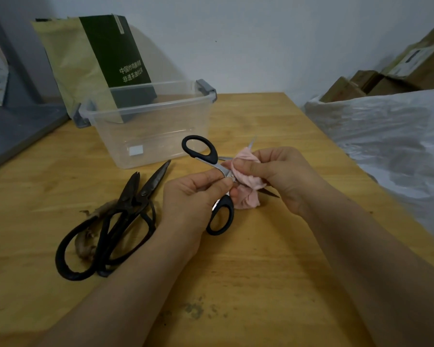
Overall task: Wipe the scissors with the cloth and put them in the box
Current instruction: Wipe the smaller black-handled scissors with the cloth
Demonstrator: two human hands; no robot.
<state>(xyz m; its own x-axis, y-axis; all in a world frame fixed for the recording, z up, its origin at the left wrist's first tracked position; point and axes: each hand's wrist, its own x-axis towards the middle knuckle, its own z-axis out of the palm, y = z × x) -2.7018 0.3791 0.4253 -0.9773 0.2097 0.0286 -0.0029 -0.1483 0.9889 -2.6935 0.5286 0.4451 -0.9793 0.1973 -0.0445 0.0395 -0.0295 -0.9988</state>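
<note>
We note a wooden bench (261, 271), yellow-toned, with dark smudges near its front edge. To the right lies crumpled white plastic sheeting (386, 136), with brown cartons (361, 83) behind it. At the back left a yellow and dark green paper bag (98, 61) with white printed characters leans against the wall.

Just in front of the bag stands the clear plastic box (161, 103), lid off, with grey latches at both ends; we see nothing inside it.

Left of centre, dark old shears (133, 196) with large looped handles lie flat on the bench, apparently two pairs overlapped, tips toward the box.

The scissors (211, 160) are held above the bench, just in front of the box. They have black plastic oval loops and bright steel shanks, and they are spread open: one loop is up toward the box, the other low beside the left wrist. One blade tip shows above the cloth, the other below it.

The left hand (193, 196) pinches the scissors near the pivot with thumb and forefinger. The right hand (286, 174) grips the pink cloth (246, 176), which is bunched around the blades.
</note>
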